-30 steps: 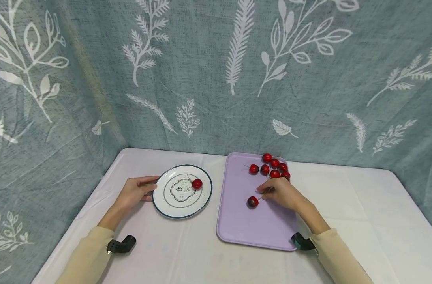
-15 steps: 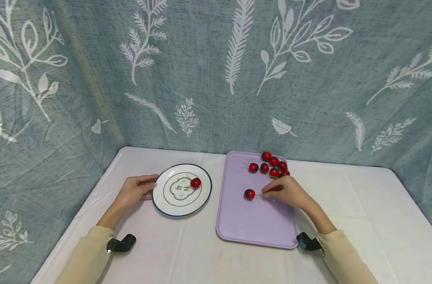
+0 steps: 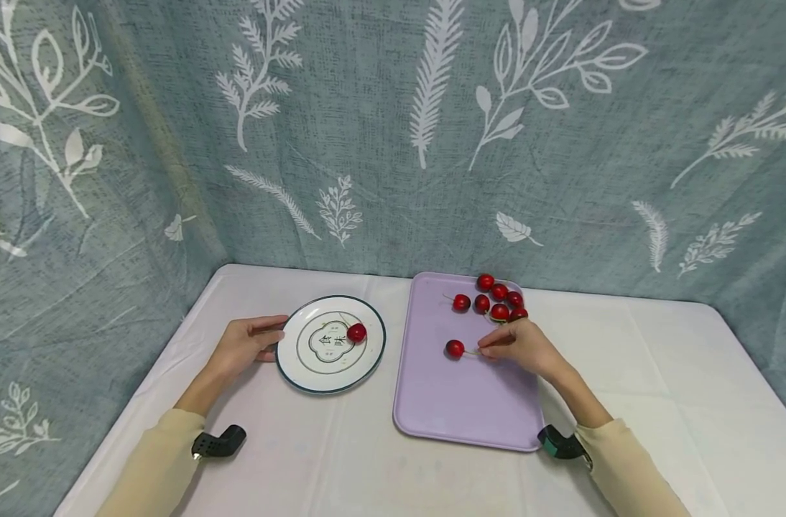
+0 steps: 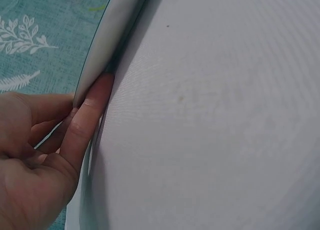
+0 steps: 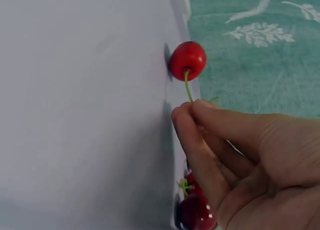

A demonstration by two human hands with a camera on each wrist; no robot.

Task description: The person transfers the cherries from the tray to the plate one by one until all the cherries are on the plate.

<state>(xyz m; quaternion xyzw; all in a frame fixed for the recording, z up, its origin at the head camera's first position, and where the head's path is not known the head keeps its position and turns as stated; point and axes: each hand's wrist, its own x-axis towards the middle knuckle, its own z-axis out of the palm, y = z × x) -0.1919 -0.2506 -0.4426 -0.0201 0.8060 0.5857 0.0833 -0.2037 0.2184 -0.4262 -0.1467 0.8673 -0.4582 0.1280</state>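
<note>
My left hand (image 3: pixel 241 348) pinches the left rim of a white plate (image 3: pixel 312 370) with a dark blue edge. One red cherry (image 3: pixel 357 332) lies on that plate, right of its centre. Over the lilac tray (image 3: pixel 464 402), my right hand (image 3: pixel 519 348) pinches the thin green stem (image 5: pixel 188 84) of a single dark red cherry (image 3: pixel 454 349). This cherry is at the fingertips' left in the head view; whether it touches the tray I cannot tell. Several more cherries (image 3: pixel 499 311) cluster at the tray's far right corner, just beyond the right hand.
A white cloth (image 3: pixel 341 459) covers the table under plate and tray. Behind it hangs a blue-green curtain (image 3: pixel 367 143) with white leaf prints. Dark camera mounts (image 3: pixel 220 441) sit at both wrists, the right one beside the tray's near right corner.
The stemmed cherry has moved slightly away from me and to the left, its stem now stretching right to the right hand's fingertips. The left hand and plate have stayed in place.
</note>
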